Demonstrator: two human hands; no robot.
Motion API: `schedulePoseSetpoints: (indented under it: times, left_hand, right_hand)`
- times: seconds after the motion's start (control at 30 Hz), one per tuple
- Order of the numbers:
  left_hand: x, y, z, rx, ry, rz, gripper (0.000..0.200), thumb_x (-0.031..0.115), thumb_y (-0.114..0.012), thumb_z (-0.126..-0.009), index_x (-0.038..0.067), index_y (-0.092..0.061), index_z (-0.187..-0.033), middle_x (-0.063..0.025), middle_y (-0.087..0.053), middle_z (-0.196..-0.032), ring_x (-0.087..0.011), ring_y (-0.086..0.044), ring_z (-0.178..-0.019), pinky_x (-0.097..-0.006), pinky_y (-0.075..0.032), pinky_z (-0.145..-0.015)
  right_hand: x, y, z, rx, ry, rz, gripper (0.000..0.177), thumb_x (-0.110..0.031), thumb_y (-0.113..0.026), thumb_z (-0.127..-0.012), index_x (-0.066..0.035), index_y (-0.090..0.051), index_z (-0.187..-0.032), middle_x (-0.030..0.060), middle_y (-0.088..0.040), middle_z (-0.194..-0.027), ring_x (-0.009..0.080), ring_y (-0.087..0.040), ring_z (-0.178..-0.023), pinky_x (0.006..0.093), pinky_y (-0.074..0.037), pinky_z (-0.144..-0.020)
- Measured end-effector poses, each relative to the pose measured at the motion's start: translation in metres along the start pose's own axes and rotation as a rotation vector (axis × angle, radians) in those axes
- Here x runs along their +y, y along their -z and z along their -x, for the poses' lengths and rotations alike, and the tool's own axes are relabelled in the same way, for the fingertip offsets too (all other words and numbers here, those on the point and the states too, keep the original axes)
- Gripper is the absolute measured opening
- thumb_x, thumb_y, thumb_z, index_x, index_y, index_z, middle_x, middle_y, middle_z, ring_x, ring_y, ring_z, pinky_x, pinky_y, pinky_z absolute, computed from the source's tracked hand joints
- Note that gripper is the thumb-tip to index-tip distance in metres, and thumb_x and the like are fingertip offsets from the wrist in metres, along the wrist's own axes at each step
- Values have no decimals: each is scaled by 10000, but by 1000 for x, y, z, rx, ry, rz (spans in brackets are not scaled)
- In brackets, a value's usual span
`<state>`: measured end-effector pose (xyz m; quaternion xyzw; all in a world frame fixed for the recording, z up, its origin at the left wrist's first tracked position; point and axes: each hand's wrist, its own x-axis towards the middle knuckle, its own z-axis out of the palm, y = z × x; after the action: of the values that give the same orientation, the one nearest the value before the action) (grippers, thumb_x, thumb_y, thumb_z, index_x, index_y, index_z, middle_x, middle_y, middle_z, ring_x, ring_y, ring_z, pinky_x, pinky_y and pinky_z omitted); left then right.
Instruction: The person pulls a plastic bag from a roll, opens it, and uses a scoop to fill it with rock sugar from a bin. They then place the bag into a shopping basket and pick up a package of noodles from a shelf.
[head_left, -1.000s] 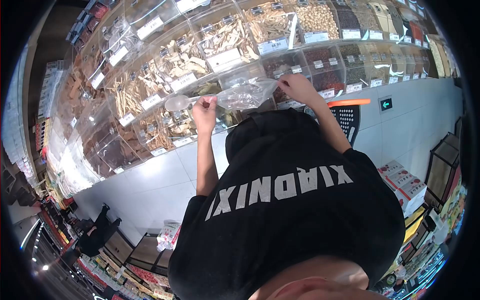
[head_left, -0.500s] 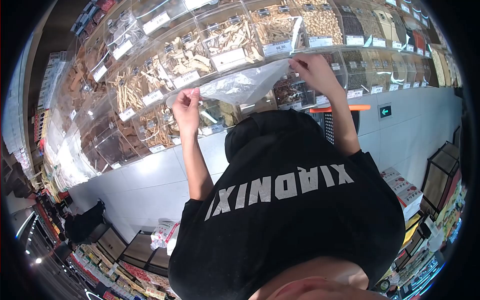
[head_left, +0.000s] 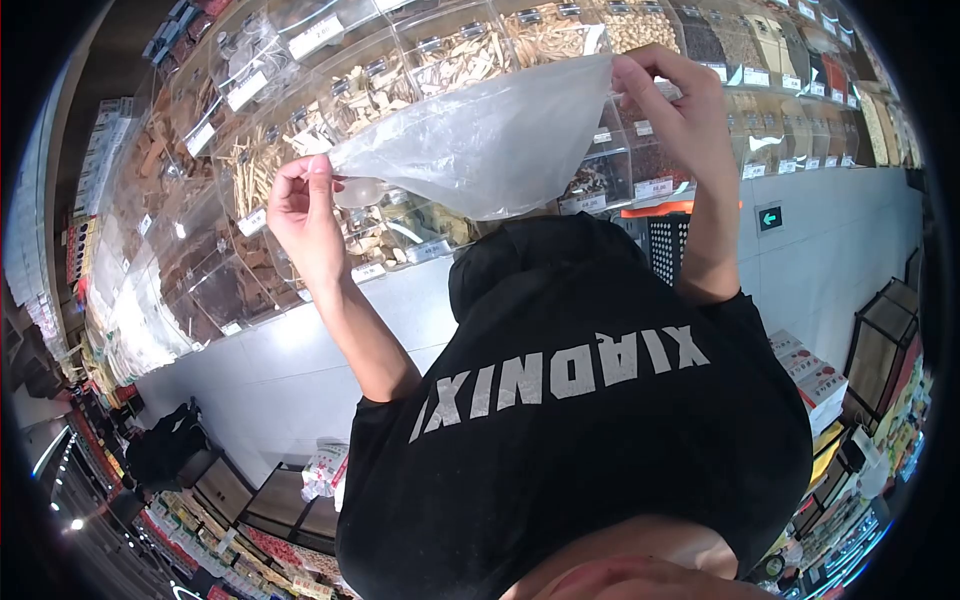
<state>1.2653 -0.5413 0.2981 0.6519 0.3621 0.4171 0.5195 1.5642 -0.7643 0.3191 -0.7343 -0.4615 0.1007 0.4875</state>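
A translucent plastic bag (head_left: 490,140) is stretched between my two hands, in front of bins of dried goods. My left hand (head_left: 308,215) pinches its left corner between thumb and fingers, over the bins of pale sticks (head_left: 262,172). Higher and to the right, my right hand (head_left: 682,115) pinches the other top corner between thumb and forefinger. The middle of the bag sags down toward my black shirt (head_left: 600,440) and covers part of several bins.
Clear bins with price tags (head_left: 317,37) run in a curved row across the top. Below my right arm are an orange handle (head_left: 690,208) and a black perforated basket (head_left: 666,245). Stacked boxes (head_left: 812,380) stand at the right. A dark-clothed figure (head_left: 165,445) is at far left.
My hands have moved farther apart, the left one down and leftward, the right one up and rightward. The plastic bag has spread out wide between them.
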Motion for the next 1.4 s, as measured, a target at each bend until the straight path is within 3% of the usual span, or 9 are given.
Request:
schedulePoseSetpoints:
  times: [0.23,0.43,0.53,0.6,0.8,0.83,1.03,1.17,1.4]
  left_hand:
    - [37,13,6,113,-217,139,87,68,-692,-926,-5,-649,-949,-38,-639,-815,-83,-558,-710,-219,-447,-669]
    - [61,36,39,200,-819,144,195,154,-714,-904,11,-581,-905,-117,-617,-873,-168,-585,-728,-292,-472,-632]
    - [75,26,79,75,-900,221,192,118,-761,-828,25,-598,-872,-102,-596,-846,-249,-603,-744,-369,-486,-627]
    - [69,36,87,-286,-1016,121,213,66,-794,-729,43,-632,-865,-89,-598,-860,-265,-607,-741,-364,-481,-615]
    - [28,-6,124,-676,-775,-83,228,76,-783,-721,64,-633,-893,-56,-604,-900,-249,-610,-757,-357,-493,-657]
    - [18,-8,128,-738,-744,-118,226,93,-777,-740,63,-626,-906,-56,-607,-903,-246,-615,-772,-357,-497,-682]
    - [-1,-6,158,-1063,-487,-140,229,179,-723,-840,62,-633,-1016,-90,-641,-932,-298,-633,-873,-401,-498,-783]
    - [-30,-10,143,-924,-346,-190,247,178,-695,-862,49,-632,-1062,-111,-643,-963,-320,-632,-900,-405,-503,-800]
    - [-149,-6,91,-592,-441,-775,531,249,-636,-902,43,-511,-1375,-293,-429,-1397,-443,-424,-1298,-514,-348,-1064]
  right_hand:
    - [-23,4,4,110,381,-47,129,-66,-599,-981,36,-677,-971,77,-699,-836,121,-657,-717,238,-529,-664]
    - [-31,-20,29,340,350,-340,130,25,-569,-964,96,-639,-1048,146,-707,-906,170,-684,-800,275,-547,-741]
    - [-11,-27,48,490,126,-299,248,-127,-573,-997,70,-619,-1139,153,-698,-1021,190,-679,-931,306,-526,-851]
    - [-32,-49,53,503,-19,-470,416,-296,-531,-1012,59,-574,-1225,154,-668,-1125,200,-648,-1036,325,-494,-916]
    - [-32,-102,103,225,-539,-989,597,-540,-380,-1025,-31,-540,-1292,102,-632,-1224,185,-609,-1089,406,-452,-960]
    - [-33,-109,110,209,-607,-1072,561,-513,-414,-1022,-36,-541,-1289,96,-628,-1240,174,-586,-1144,406,-424,-1016]
    - [2,-140,151,190,-837,-853,213,-214,-654,-950,-29,-682,-1052,20,-703,-940,87,-657,-843,255,-530,-761]
    - [49,-163,171,47,-868,-614,151,-166,-660,-932,-33,-701,-992,10,-698,-880,80,-624,-789,256,-489,-731]
    - [120,-166,178,-103,-896,-291,189,-197,-661,-930,-13,-703,-923,15,-681,-842,95,-594,-760,270,-467,-723]
